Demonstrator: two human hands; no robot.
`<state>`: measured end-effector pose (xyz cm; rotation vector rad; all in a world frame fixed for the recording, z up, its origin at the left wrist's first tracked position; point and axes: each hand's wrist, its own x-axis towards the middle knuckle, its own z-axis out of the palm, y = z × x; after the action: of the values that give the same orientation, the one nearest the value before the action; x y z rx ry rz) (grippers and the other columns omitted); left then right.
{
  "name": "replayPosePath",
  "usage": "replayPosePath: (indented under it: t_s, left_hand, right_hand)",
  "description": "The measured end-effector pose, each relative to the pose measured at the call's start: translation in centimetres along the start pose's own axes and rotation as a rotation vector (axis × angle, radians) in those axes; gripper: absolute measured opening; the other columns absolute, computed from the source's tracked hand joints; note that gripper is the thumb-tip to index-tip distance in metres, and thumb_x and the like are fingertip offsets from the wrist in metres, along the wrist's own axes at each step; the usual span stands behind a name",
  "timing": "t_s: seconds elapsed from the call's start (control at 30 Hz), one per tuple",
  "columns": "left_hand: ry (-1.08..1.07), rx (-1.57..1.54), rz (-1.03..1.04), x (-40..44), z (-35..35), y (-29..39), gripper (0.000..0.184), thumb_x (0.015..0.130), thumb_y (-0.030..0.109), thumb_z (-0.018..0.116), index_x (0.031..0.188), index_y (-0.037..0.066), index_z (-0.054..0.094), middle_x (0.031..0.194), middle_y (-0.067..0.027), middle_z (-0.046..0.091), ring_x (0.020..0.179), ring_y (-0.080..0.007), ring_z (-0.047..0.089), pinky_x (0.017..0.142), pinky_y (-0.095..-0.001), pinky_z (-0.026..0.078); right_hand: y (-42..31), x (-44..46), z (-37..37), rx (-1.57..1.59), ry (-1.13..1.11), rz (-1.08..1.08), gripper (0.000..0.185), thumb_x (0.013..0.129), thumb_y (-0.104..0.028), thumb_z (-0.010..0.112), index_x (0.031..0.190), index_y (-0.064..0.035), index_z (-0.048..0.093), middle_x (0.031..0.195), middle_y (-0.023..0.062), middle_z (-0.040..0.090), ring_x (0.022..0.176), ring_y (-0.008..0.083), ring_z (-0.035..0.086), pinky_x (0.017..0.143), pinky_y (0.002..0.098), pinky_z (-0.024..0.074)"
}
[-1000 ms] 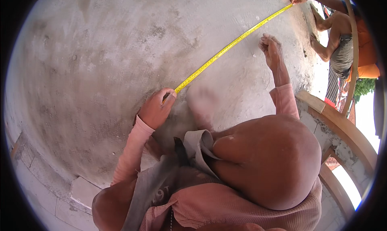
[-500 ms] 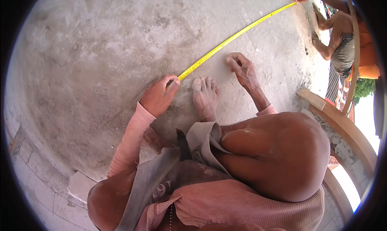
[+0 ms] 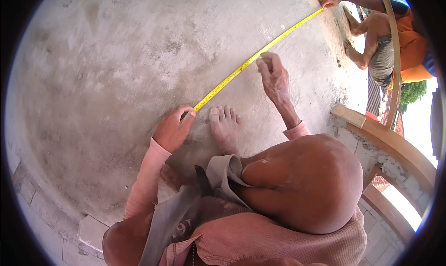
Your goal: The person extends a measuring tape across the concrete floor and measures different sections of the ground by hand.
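Note:
A yellow measuring tape (image 3: 223,84) stretches diagonally across the grey concrete floor (image 3: 116,94). Its near end is pinched between the thumb and fingers of my left hand (image 3: 174,128). The far end is in the hand of a co-worker (image 3: 329,0) at the upper right. My right hand (image 3: 276,80) is beside the middle of the tape, fingers curled with the tips close together near its edge. Whether anything small is between those fingertips cannot be made out.
My bare foot (image 3: 225,129) rests on the floor between my hands. The co-worker squats at the upper right, behind a curved wooden strip (image 3: 396,48). A wooden edge (image 3: 385,136) runs along the right. A pale block (image 3: 92,231) lies at the lower left.
My right hand has come from the far right to the tape's middle, beside its edge. My left hand still holds the near end. The view has shifted slightly.

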<state>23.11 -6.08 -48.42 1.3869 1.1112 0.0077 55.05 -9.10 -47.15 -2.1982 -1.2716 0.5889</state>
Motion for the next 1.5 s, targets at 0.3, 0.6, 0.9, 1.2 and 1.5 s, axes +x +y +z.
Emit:
replayPosePath:
  t_s: [0.3,0.6,0.9,1.2,1.5]
  left_hand:
    - [0.014,0.025,0.055,-0.1,0.1,-0.2,0.037,0.097,0.033,0.054,0.115,0.002,0.062,0.107,-0.022,0.066,0.101,-0.0391,0.062,0.088,-0.0426,0.048]
    - [0.012,0.043,0.108,0.1,0.3,-1.3,0.035,0.097,0.032,0.054,0.114,0.003,0.062,0.106,-0.022,0.066,0.1,-0.039,0.062,0.087,-0.0429,0.048]
    - [0.012,0.029,0.098,0.0,0.2,-0.9,0.035,0.097,0.032,0.054,0.113,0.003,0.062,0.104,-0.0221,0.066,0.099,-0.0398,0.062,0.086,-0.0432,0.048]
    - [0.014,0.014,0.079,0.0,0.2,-0.7,0.034,0.097,0.032,0.054,0.113,0.002,0.062,0.103,-0.0223,0.066,0.098,-0.0398,0.062,0.086,-0.0434,0.048]
    - [0.003,-0.001,0.06,-0.1,0.0,-0.3,0.034,0.097,0.031,0.054,0.113,0.002,0.062,0.103,-0.0221,0.066,0.098,-0.0394,0.062,0.087,-0.0433,0.048]
  right_hand:
    - [-6.7,6.1,-13.0,0.04,0.685,-0.243,0.083,0.097,-0.025,0.062,0.151,0.0098,0.01,0.092,0.0098,0.067,0.071,0.0099,0.061,0.065,0.0225,0.0491]
    - [-9.4,5.9,-14.7,-0.074,0.805,-0.269,0.083,0.096,-0.028,0.062,0.15,0.0116,0.013,0.093,0.011,0.067,0.07,0.0107,0.063,0.065,0.0224,0.0489]
    - [-10.1,5.9,-15.5,-0.004,0.856,-0.433,0.077,0.097,-0.02,0.059,0.149,0.0133,0.012,0.091,0.0094,0.068,0.069,0.0077,0.062,0.059,0.0178,0.0466]
    - [-10.2,5.8,-15.6,0.01,0.864,-0.347,0.084,0.096,-0.03,0.063,0.149,0.0132,0.014,0.089,0.0058,0.066,0.075,0.0073,0.059,0.07,0.0194,0.0482]
    - [-9.7,5.5,-15.0,-0.049,0.769,-0.257,0.08,0.095,-0.025,0.064,0.149,0.0109,0.019,0.09,0.0086,0.066,0.071,0.0084,0.059,0.065,0.0209,0.0478]
